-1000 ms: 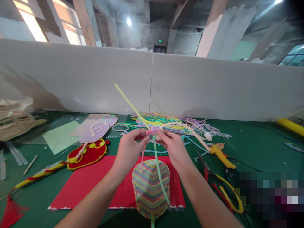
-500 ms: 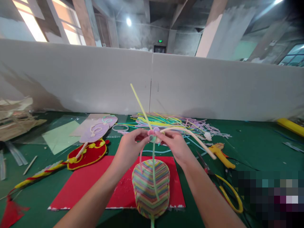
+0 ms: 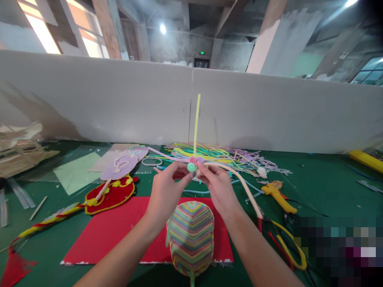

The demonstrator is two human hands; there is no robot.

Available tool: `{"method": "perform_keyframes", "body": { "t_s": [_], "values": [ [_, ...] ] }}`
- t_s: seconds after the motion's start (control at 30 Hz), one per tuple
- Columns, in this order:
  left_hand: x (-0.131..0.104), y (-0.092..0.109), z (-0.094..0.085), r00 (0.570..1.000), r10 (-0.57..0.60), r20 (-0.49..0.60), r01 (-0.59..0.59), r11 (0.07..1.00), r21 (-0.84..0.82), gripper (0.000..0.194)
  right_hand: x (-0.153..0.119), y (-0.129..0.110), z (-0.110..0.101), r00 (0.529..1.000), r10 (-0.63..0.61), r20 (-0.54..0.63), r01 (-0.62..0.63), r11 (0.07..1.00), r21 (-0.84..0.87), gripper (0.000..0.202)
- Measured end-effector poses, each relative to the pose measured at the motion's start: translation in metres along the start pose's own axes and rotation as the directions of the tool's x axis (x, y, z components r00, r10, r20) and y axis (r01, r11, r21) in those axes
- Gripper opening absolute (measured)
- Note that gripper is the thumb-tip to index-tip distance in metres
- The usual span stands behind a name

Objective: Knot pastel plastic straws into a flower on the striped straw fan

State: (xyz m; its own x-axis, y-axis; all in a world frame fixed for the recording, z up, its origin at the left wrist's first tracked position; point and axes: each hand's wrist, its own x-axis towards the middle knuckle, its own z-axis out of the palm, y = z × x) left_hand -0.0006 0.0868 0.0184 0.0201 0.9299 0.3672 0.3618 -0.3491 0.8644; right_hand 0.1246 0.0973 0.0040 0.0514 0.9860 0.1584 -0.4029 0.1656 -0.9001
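Note:
Between both hands, above a red board, is a cluster of small coiled fuzzy pipe cleaners (image 3: 192, 167) in green, pink, purple and peach. My left hand (image 3: 171, 181) pinches its left side with thumb and fingers. My right hand (image 3: 220, 185) pinches the right side. A yellow pipe cleaner (image 3: 196, 125) sticks straight up from the cluster, while a peach one (image 3: 243, 181) arches to the right and down. Toward the left stretches a purple stem (image 3: 161, 154). Below the hands is a striped leaf-shaped fan (image 3: 192, 237) with a short stem at its bottom.
The red board (image 3: 116, 235) lies on the green table. Loose pipe cleaners (image 3: 215, 151) are heaped behind the hands. A red fan with yellow edging (image 3: 110, 195) and purple shapes (image 3: 119, 166) lie left. At right are a yellow glue gun (image 3: 279, 196) and yellow-handled scissors (image 3: 303, 255).
The cluster has turned in my fingers. Its yellow stem swung from leaning left to upright, the green stem no longer hangs over the striped fan, and the green coil faces me.

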Motion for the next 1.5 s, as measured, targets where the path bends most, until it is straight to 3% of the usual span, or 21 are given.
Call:
{"method": "perform_keyframes", "body": {
  "t_s": [0.17,0.3,0.43,0.67,0.97,1.13,1.4,1.5],
  "values": [
    [0.002,-0.004,-0.004,0.999,0.045,-0.002,-0.045,0.998,0.032,0.009,0.000,-0.006,-0.003,0.997,0.038,0.072,-0.036,0.999,-0.027,0.015],
    [0.004,-0.006,-0.008,0.995,0.086,0.042,-0.088,0.995,0.044,0.009,0.004,-0.012,-0.012,0.979,0.146,0.146,-0.139,0.989,-0.057,0.026],
    [0.006,-0.008,-0.008,0.995,0.086,0.049,-0.088,0.995,0.040,0.007,0.006,-0.013,-0.016,0.966,0.169,0.196,-0.149,0.983,-0.111,0.028],
    [0.005,-0.010,-0.004,0.997,-0.057,0.057,0.057,0.998,0.002,0.011,0.005,-0.002,-0.013,0.990,0.086,0.110,-0.075,0.992,-0.100,0.028],
    [0.003,0.000,-0.006,0.997,-0.036,0.066,0.033,0.998,0.055,0.017,0.005,0.004,-0.009,1.000,-0.016,-0.003,0.015,0.993,-0.116,0.027],
    [0.000,0.006,-0.006,0.998,0.008,0.068,-0.014,0.995,0.095,0.018,0.003,0.003,-0.009,0.997,-0.079,-0.020,0.074,0.983,-0.166,0.027],
    [0.002,0.002,-0.008,0.990,0.051,0.134,-0.067,0.991,0.119,0.025,0.005,0.004,-0.013,0.998,-0.055,-0.023,0.051,0.990,-0.130,0.027],
    [0.000,-0.001,-0.009,0.972,0.179,0.152,-0.208,0.956,0.206,0.020,0.007,0.004,-0.015,0.999,-0.045,0.002,0.045,0.988,-0.145,0.028]
  ]
}}
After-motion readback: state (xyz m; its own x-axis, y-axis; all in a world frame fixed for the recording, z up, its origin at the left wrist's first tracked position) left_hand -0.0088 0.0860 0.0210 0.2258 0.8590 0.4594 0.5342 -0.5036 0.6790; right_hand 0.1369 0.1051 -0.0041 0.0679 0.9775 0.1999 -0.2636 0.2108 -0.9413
